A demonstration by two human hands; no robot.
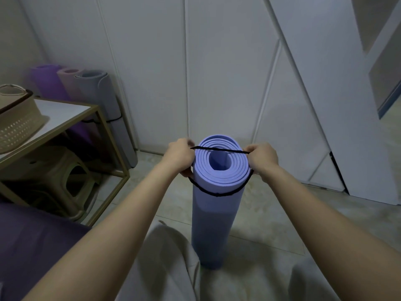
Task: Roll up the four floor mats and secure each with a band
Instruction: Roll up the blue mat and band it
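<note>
A rolled light-blue mat [213, 216] stands upright on the floor in front of me, its spiral end facing up. A black band [217, 194] is stretched open around its top: the far side crosses over the open end, the near side hangs a little below the rim. My left hand [179, 156] grips the band at the mat's left side, and my right hand [261, 158] grips it at the right side. Three rolled mats lean in the back left corner: purple [48, 82], pinkish [69, 83] and grey [102, 98], with black bands visible low on them.
A gold-framed side table [65, 114] with a beige perforated basket [17, 122] stands at left, a plastic stool [65, 174] beneath it. White panelled cabinet doors [217, 72] fill the back. A dark purple cushion [32, 240] lies at lower left. Tiled floor surrounds the mat.
</note>
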